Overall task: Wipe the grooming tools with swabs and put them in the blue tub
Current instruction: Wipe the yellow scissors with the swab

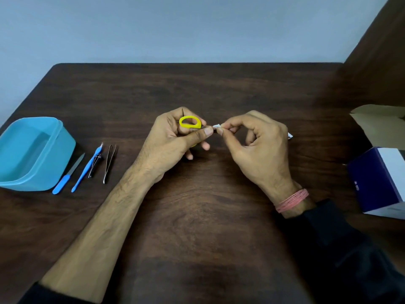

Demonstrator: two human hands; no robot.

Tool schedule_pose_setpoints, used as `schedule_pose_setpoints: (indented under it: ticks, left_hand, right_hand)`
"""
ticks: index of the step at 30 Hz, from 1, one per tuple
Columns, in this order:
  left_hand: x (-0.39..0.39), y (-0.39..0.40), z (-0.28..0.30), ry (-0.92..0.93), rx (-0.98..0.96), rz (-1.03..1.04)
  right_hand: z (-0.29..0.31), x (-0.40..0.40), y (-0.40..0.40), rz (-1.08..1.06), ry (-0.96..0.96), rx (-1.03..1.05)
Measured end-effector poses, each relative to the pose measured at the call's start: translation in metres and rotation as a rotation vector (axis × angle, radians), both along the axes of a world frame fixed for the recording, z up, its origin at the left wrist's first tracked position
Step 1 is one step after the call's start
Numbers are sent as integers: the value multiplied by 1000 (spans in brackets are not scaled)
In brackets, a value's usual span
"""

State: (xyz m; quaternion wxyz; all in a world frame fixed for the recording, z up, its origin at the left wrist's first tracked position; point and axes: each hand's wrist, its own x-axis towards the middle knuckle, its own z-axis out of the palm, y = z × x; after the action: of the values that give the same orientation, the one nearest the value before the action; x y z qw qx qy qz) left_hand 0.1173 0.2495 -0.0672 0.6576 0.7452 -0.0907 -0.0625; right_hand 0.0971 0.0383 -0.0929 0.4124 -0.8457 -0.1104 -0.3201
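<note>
My left hand (175, 137) grips small scissors by their yellow handle (189, 122) above the middle of the table. My right hand (258, 143) pinches a small white swab (217, 126) against the scissors' blades, which are mostly hidden between the fingertips. The blue tub (32, 150) stands empty at the left edge. Beside it lie a blue-handled nail file (68, 175), a blue cuticle pusher (87, 167), a nail clipper (95, 163) and metal tweezers (110, 163).
A purple and white box (379, 181) stands at the right edge, with an open cardboard flap (377, 121) behind it. A scrap of white wrapper (289, 135) peeks out behind my right hand. The dark wooden table (197, 227) meets a grey wall at the back.
</note>
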Motion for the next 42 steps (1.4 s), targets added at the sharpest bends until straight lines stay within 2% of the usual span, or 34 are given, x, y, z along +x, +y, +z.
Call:
schedule_pose_setpoints:
  ticks: [6, 14, 20, 29, 42]
  left_hand:
    - [1, 1, 0, -2, -3, -4]
    - [3, 1, 2, 28, -113, 45]
    - [0, -1, 1, 60, -145, -7]
    - [6, 5, -3, 37, -77, -87]
    - [8, 4, -7, -26, 51, -147]
  right_hand:
    - [0, 0, 0, -2, 18, 10]
    - [5, 3, -5, -26, 95, 219]
    - [7, -2, 2, 62, 80, 63]
    - [5, 1, 1, -19, 40, 84]
    - [8, -2, 2, 46, 67, 12]
